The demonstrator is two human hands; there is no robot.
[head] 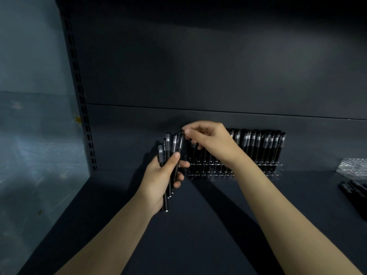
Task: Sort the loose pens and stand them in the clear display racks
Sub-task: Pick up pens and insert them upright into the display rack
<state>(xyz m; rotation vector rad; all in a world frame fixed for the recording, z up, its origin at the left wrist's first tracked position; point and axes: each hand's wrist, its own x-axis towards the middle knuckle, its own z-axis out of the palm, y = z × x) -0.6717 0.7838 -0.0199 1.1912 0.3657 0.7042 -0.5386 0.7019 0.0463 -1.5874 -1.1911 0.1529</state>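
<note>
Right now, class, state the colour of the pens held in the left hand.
The pens are black with a silvery band near the top; head view.

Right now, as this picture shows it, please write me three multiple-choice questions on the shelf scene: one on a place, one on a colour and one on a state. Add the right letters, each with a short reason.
1. Where do the loose pens lie?
A. at the right edge of the shelf
B. inside a drawer
C. on the floor

2. What colour are the pens standing in the clear rack?
A. red
B. black
C. yellow

3. What does the right hand do?
A. rests flat on the shelf
B. holds a box
C. pinches the top of a pen

Answers:
1 A: they lie flat at the far right, apart from the clear rack.
2 B: the barrels are black, with pale bands.
3 C: its fingertips close on the cap of a pen in the bunch of pens that the left hand grips.
</note>
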